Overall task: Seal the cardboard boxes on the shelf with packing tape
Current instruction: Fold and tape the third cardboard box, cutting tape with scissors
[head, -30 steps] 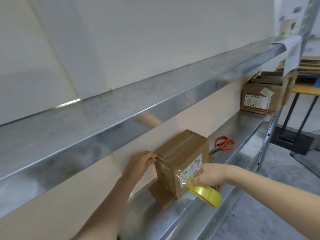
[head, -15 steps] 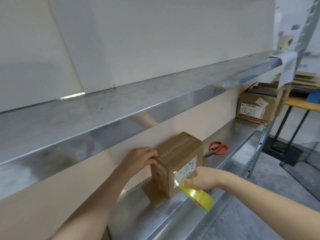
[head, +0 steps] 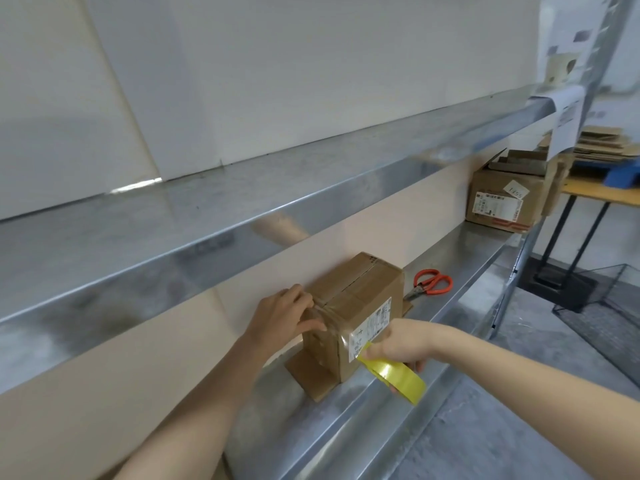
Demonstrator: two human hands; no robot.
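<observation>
A small cardboard box [head: 363, 299] stands on the lower metal shelf [head: 460, 258], on a flat piece of cardboard. Clear tape runs from its left top edge over the near corner to its labelled front. My left hand [head: 282, 317] rests against the box's left side, fingers pressing the tape at the top edge. My right hand [head: 403, 344] grips a yellow tape roll [head: 398, 375] low at the box's front right, the tape stretched from the roll to the label. A second, larger cardboard box [head: 502, 199] sits at the shelf's far right end, flaps up.
Red-handled scissors [head: 431, 284] lie on the shelf just right of the small box. An upper metal shelf [head: 242, 209] overhangs the work area. Beyond the rack's post stand a table with stacked flat cardboard [head: 602, 147] and a wire basket [head: 609, 306] on the floor.
The view has shifted slightly. My right hand with the roll stays low at the box's front; my left hand's fingers have slid a little down along the taped edge.
</observation>
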